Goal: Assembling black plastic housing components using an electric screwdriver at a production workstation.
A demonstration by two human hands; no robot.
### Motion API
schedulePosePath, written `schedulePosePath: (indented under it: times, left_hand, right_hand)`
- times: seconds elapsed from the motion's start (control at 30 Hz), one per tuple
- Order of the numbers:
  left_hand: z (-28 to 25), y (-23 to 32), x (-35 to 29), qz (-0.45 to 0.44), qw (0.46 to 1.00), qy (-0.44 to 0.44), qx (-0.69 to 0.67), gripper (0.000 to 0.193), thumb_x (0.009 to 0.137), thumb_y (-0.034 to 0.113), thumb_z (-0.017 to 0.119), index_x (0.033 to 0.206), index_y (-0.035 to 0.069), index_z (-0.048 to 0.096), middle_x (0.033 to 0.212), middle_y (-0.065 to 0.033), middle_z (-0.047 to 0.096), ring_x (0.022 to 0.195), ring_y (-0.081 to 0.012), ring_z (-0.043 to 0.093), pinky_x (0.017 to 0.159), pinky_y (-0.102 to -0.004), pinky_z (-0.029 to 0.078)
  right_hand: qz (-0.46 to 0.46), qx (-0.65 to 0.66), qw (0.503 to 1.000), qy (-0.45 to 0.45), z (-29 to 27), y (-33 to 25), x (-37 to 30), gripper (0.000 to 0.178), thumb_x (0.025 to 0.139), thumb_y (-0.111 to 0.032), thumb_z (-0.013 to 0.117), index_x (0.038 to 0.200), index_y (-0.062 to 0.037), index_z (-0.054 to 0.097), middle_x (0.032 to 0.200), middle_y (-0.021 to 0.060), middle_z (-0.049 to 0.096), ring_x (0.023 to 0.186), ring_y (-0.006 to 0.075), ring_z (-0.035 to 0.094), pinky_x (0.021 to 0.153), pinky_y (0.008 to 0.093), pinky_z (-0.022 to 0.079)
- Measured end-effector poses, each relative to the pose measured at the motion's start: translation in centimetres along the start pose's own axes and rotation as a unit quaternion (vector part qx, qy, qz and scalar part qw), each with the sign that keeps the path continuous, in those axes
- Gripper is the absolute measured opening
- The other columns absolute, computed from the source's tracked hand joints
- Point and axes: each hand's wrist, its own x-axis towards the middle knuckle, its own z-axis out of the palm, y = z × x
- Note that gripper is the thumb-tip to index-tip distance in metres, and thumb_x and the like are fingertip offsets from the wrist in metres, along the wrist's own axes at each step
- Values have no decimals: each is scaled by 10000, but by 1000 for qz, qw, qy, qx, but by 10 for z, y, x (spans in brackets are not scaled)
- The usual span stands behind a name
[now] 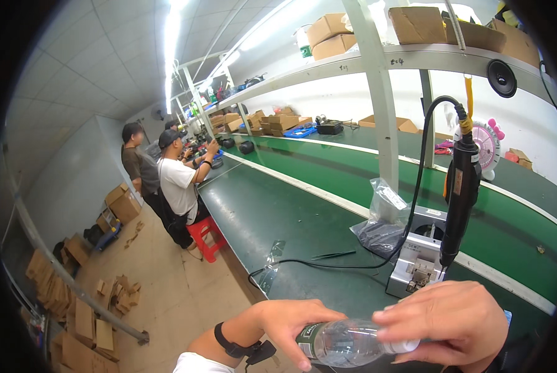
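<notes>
Tilted almost flat above the near edge of the bench, a clear plastic bottle with a dark green label lies between my hands. My left hand is wrapped round its labelled body, a black strap on the wrist. Around the white bottle cap at the right end, the fingers of my right hand are closed. Whether the cap is loose I cannot tell. Just beyond my right hand stands a silver screw feeder, with a black electric screwdriver hanging upright over it.
Beside the feeder sits a clear plastic bag with dark contents. Black tweezers and a cable lie on the green bench. A pink fan stands behind. People work farther left, near a red stool; cardboard boxes litter the floor.
</notes>
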Motion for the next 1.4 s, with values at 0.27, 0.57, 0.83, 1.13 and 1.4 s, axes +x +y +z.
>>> schedulePosePath:
  times: [0.27,0.57,0.83,1.13,1.4]
  left_hand:
    - [-6,31,-3,-43,982,84,161,802,715,414,855,1325,-11,554,961,-149,723,822,-331,711,731,-384,547]
    - [1,60,20,-32,769,268,580,778,679,403,891,1301,33,609,945,-68,701,794,-230,682,685,-342,485]
    - [2,37,34,20,832,304,464,890,666,399,929,1372,9,553,1137,-123,693,969,-304,682,845,-394,520]
    - [-1,30,29,-26,839,276,469,908,646,392,941,1392,45,556,1164,-103,701,993,-291,684,865,-376,510]
    - [-20,34,27,29,794,309,523,903,603,363,963,1346,30,573,1060,-93,722,918,-265,701,798,-365,527]
  right_hand:
    - [164,-210,963,40,4,2,1,513,699,-541,854,722,-66,661,539,51,504,467,262,519,480,348,380]
    - [371,-255,882,139,10,-9,5,426,853,-336,724,628,-16,554,481,99,420,428,285,457,459,364,342]
    - [321,-216,889,245,11,-11,7,432,905,-279,687,640,16,515,517,96,397,472,179,370,473,334,291]
    - [343,-230,869,273,-1,-10,-1,501,889,-315,735,615,-20,436,514,102,361,462,234,303,463,368,244]
    - [247,-161,902,314,-8,17,-12,584,981,-438,624,615,-37,411,530,28,382,502,107,331,473,314,252]
